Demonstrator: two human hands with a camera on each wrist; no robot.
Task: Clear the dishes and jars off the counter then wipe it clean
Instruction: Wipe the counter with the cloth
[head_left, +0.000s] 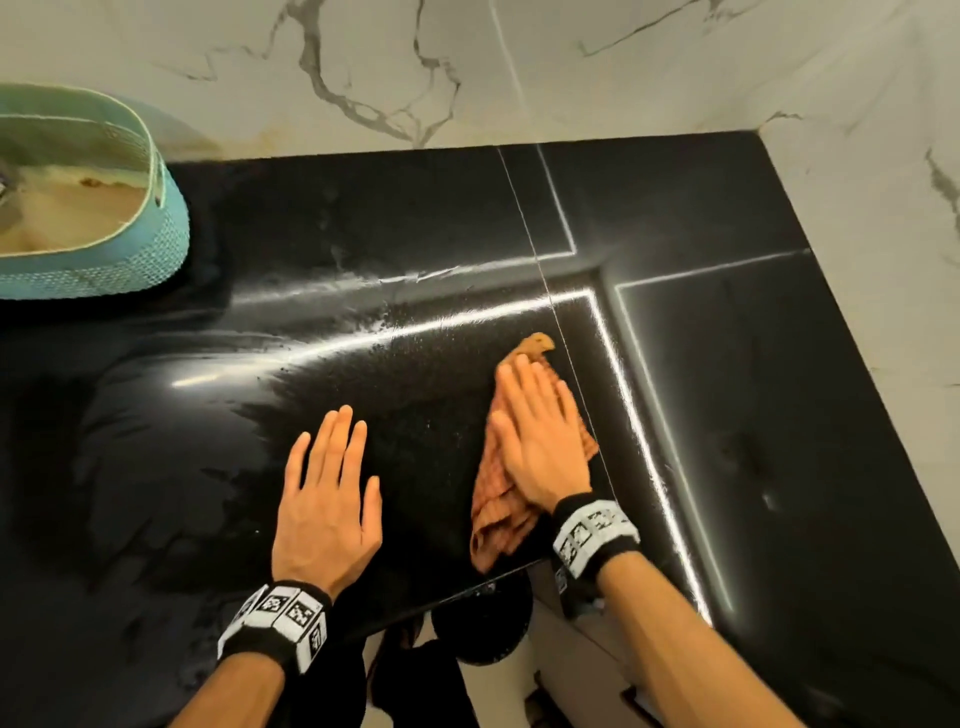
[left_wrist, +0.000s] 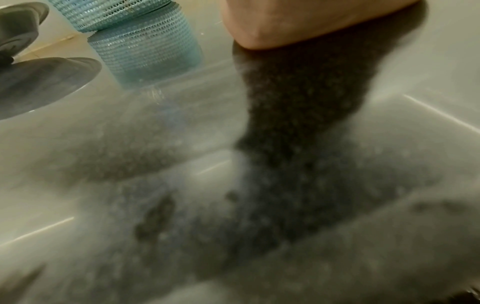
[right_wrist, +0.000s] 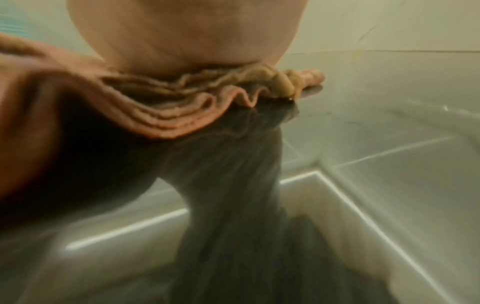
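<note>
A glossy black counter (head_left: 415, 218) fills the head view, with wet streaks across its left half. An orange striped cloth (head_left: 498, 514) lies bunched near the front edge; my right hand (head_left: 540, 431) presses flat on it with straight fingers. From the right wrist view, the palm (right_wrist: 182, 37) sits on the folded cloth (right_wrist: 176, 115). My left hand (head_left: 327, 483) rests flat on the bare counter just left of the cloth, fingers spread. Only the heel of that hand (left_wrist: 298, 22) shows in the left wrist view, above the blurred counter (left_wrist: 389, 144).
A teal mesh basket (head_left: 104, 260) stands at the counter's back left, seen also as a basket (left_wrist: 145, 49) with its reflection. White marble wall (head_left: 467, 67) bounds the back and right sides. The counter's front edge (head_left: 457, 597) runs just under my wrists.
</note>
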